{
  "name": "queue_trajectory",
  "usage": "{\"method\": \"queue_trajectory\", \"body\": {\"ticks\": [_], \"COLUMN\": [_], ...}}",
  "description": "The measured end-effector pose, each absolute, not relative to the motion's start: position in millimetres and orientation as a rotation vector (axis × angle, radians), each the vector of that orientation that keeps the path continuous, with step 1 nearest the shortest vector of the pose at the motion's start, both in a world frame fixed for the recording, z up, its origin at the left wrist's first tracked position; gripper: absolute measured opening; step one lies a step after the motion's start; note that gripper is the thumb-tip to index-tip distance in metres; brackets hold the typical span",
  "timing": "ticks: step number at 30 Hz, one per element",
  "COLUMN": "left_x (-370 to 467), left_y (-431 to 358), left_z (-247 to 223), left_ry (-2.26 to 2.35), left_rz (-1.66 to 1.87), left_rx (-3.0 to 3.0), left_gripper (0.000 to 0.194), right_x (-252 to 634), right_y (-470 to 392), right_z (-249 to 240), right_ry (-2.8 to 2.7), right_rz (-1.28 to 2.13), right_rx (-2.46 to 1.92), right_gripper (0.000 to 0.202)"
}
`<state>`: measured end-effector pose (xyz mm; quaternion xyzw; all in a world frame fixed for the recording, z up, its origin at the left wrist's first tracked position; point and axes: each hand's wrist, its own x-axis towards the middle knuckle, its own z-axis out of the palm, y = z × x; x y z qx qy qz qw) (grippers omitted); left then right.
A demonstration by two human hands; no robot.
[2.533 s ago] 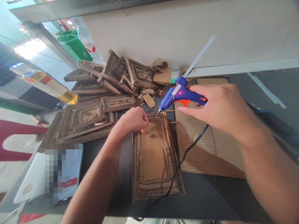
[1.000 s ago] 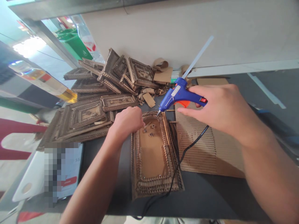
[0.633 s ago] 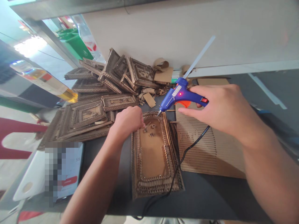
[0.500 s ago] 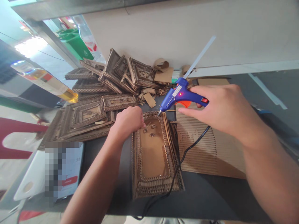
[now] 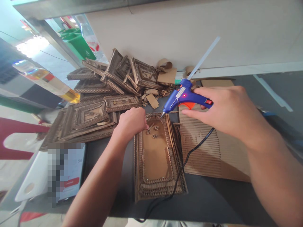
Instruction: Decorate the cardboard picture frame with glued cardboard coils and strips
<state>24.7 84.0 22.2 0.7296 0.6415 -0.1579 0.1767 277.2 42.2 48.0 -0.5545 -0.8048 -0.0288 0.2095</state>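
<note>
My right hand [image 5: 222, 110] grips a blue hot glue gun [image 5: 177, 99] by its handle. The gun's red light is lit, and a clear glue stick [image 5: 205, 56] juts from its back. Its nozzle points down over the far right part of a rectangular cardboard frame [image 5: 163, 186] with layered corrugated borders. My left hand [image 5: 133, 121] is closed at the frame's far left edge, its fingertips pinching a small cardboard strip [image 5: 151, 126]; the fingers are partly hidden. Several small curled cardboard pieces [image 5: 155, 136] lie on the panel beside it.
Finished-looking cardboard frames [image 5: 90, 113] are piled at the back left. A corrugated sheet [image 5: 201, 145] lies on the right. The gun's black cord [image 5: 189, 153] crosses the frame. A phone [image 5: 71, 176] stands at left, near a bottle of yellow liquid [image 5: 49, 82]. Scraps [image 5: 152, 101] lie behind.
The whole view has shifted very slightly. Both hands, the glue gun and the frame keep nearly the same positions relative to each other.
</note>
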Motion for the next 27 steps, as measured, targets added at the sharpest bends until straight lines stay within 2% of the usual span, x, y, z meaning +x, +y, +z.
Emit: {"method": "queue_trajectory", "body": {"ticks": [18,23,27], "left_x": [25.8,26.7,29.7], "left_y": [83.4,83.9,83.1], "left_z": [20.2,20.6,18.3], "left_ry": [1.828,1.813,1.874], "left_rz": [-0.472,-0.481,-0.477], "left_rx": [2.068,2.078,2.069], "left_gripper": [0.013,0.036,0.041], "right_x": [281.2,281.2,280.2], "right_y": [45.4,45.4,45.0], "right_z": [40.4,40.5,41.1], "right_ry": [-2.198,-2.201,-2.195], "right_rz": [-0.149,-0.148,-0.131], "right_rx": [-1.476,-1.475,-1.487], "right_gripper": [0.029,0.029,0.029]}}
